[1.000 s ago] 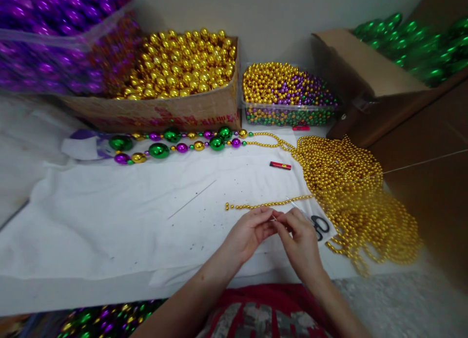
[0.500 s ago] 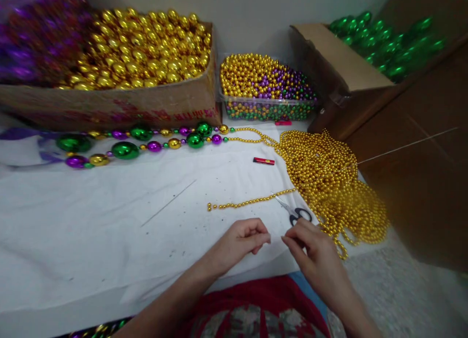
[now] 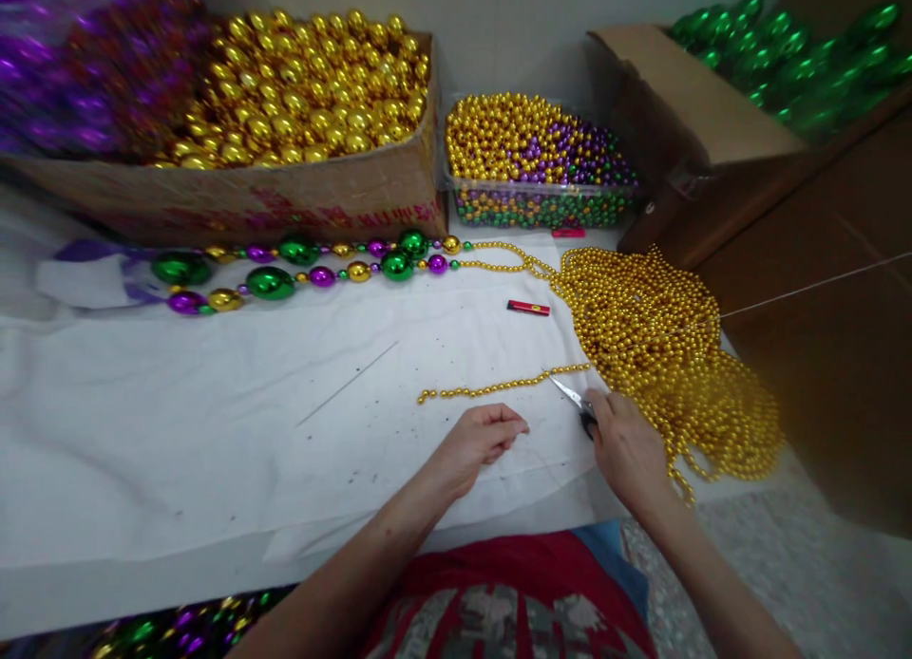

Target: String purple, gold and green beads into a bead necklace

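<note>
My right hand (image 3: pixel 627 442) is closed around the black handles of a small pair of scissors (image 3: pixel 571 395), whose blades lie on the white cloth pointing up and left. Fingertips pinched together, my left hand (image 3: pixel 488 436) is held just above the cloth; anything between those fingers is too small to make out. Beyond both hands lies a short strand of gold beads (image 3: pixel 491 387), with the scissor tips at its right part. A heap of gold bead strings (image 3: pixel 641 308) spreads to the right of the scissors.
A red lighter (image 3: pixel 528 308) and a long needle (image 3: pixel 349 382) lie on the white cloth (image 3: pixel 214 431). Behind are a garland of big beads (image 3: pixel 271 282), a cardboard box (image 3: pixel 299 198) of gold beads, a clear bin (image 3: pixel 541 203) of mixed beads and a box of green beads (image 3: pixel 790 56).
My right hand has moved up from near the left fingertips and taken hold of the scissors' handles. My left hand stays pinched in about the same place. The view has shifted slightly.
</note>
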### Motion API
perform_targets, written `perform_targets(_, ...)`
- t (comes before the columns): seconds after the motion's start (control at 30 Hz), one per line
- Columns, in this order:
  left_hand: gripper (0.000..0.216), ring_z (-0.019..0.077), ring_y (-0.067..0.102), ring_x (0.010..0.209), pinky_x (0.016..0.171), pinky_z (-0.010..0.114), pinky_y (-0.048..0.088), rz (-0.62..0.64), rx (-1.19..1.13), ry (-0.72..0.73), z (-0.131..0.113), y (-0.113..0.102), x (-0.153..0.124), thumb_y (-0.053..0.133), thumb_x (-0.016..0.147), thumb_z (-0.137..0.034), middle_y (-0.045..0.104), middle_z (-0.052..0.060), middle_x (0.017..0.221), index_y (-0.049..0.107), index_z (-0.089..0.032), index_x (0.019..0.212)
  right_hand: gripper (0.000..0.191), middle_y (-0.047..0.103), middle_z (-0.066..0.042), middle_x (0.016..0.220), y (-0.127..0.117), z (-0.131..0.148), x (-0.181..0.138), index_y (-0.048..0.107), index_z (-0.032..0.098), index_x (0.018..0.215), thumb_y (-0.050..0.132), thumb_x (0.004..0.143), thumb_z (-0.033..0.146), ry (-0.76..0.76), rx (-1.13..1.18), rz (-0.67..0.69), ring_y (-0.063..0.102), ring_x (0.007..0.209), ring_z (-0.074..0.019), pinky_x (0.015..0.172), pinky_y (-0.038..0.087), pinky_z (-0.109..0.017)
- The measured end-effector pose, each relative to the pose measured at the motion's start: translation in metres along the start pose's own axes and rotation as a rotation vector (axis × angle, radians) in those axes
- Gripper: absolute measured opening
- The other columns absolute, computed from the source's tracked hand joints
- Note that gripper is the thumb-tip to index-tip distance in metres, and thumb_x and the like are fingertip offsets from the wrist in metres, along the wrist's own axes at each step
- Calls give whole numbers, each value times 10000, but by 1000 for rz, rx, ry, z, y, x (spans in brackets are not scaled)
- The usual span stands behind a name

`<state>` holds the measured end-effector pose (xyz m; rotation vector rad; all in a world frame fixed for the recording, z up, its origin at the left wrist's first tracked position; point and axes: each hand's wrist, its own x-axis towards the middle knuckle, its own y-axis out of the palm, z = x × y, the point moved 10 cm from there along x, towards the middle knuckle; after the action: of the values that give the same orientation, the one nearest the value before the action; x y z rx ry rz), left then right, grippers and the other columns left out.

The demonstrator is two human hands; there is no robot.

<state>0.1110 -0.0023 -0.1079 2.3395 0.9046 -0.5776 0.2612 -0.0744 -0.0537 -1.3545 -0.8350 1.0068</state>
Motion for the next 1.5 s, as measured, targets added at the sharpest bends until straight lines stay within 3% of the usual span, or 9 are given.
perform_targets(0.17,211,22,262,426,434,216,98,-53,-14,59,-7,-11,-1,659,713,-308,446,-52,534,608,-107,749,510,622,-103,1033,5,-37,-37,486,177,1326,548,822,134,95,186,178,600,826,-268,708,443,-364)
perform_targets(0.3,191,24,267,437,434,214,105,-46,-42,86,-10,-11,0,652,732,-297,452,-45,552,618,-110,759,523,628,-46,880,36,-59,-85,506,234,1311,623,818,364,284,931,347,601,759,-223,652,442,-312)
perform_targets(0.4,174,24,266,432,436,213,113,-4,-46,86,-12,-2,0,645,742,-286,449,-48,546,618,-116,761,616,609,-49,895,57,-28,-109,573,222,1244,721,729,525,353,1453,494,573,782,-206,651,413,-280)
perform_targets(0.5,181,23,264,431,440,210,118,29,-33,77,-14,9,-2,651,735,-291,447,-50,540,616,-115,760,667,596,-44,895,61,20,-114,619,214,1171,764,650,604,323,1734,667,527,757,-176,660,373,-258)
perform_targets(0.63,213,27,271,438,442,210,125,37,-16,67,-14,15,-8,668,717,-311,446,-49,538,615,-108,748,653,557,-27,838,50,41,-97,626,205,1128,755,649,629,317,1882,612,467,673,-134,601,317,-229)
perform_targets(1.13,231,38,275,448,443,210,121,3,25,47,-9,8,-11,687,694,-333,447,-48,535,604,-123,740,468,492,22,656,57,5,-87,682,202,1074,756,690,459,472,1637,292,404,481,-88,445,310,-196)
perform_targets(1.27,212,38,271,444,433,205,126,-24,16,59,-8,-9,-14,679,713,-325,435,-50,535,605,-129,746,332,612,-43,892,20,-22,-76,668,239,1113,656,790,313,203,1138,131,566,771,-193,668,464,-285)
perform_targets(1.37,202,30,251,432,423,198,122,-61,-17,83,-11,-26,-18,670,737,-322,420,-59,528,600,-133,754,305,629,-73,1014,0,-28,-67,647,237,1154,553,864,248,-56,662,76,557,947,-242,825,453,-361)
perform_targets(1.5,211,19,244,424,414,188,120,-99,-67,120,-18,-41,-20,675,745,-323,424,-65,532,595,-129,769,305,593,-97,1046,1,-37,-49,614,194,1185,491,906,199,-144,242,25,579,916,-235,766,476,-335)
